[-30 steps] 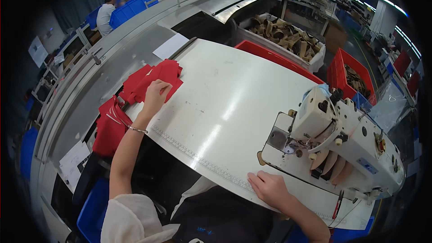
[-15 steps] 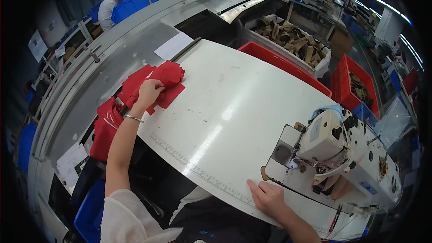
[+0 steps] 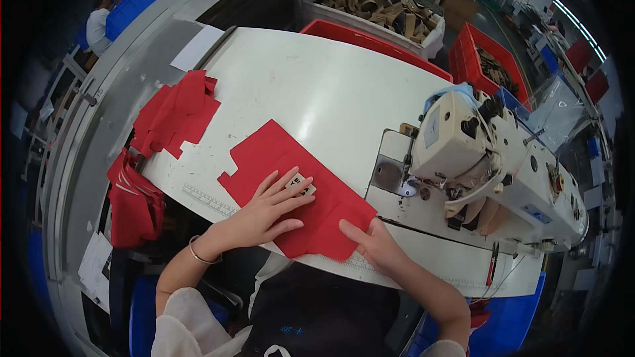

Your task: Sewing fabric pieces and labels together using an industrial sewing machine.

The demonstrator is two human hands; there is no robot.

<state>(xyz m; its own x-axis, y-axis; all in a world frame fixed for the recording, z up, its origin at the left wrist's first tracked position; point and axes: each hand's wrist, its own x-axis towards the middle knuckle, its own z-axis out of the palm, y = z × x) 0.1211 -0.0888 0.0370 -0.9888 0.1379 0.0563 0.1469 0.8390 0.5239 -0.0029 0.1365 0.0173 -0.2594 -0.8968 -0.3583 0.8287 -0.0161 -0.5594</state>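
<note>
Left of the sewing machine (image 3: 450, 135), the right hand (image 3: 383, 249) pinches the edge of a red cloth piece (image 3: 331, 199), thumb uppermost; farther left from the machine, the left hand (image 3: 260, 220) lies spread on the same piece, flat on the bench (image 3: 297, 86). Well left of the machine sits a red pile (image 3: 173, 111); beyond the machine stands a red bin (image 3: 463, 58).

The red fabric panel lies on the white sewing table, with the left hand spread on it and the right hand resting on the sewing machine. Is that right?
Not quite: the head view shows the right hand at the right edge of the red fabric panel, not on the sewing machine. The left hand and white sewing table are as stated.
</note>
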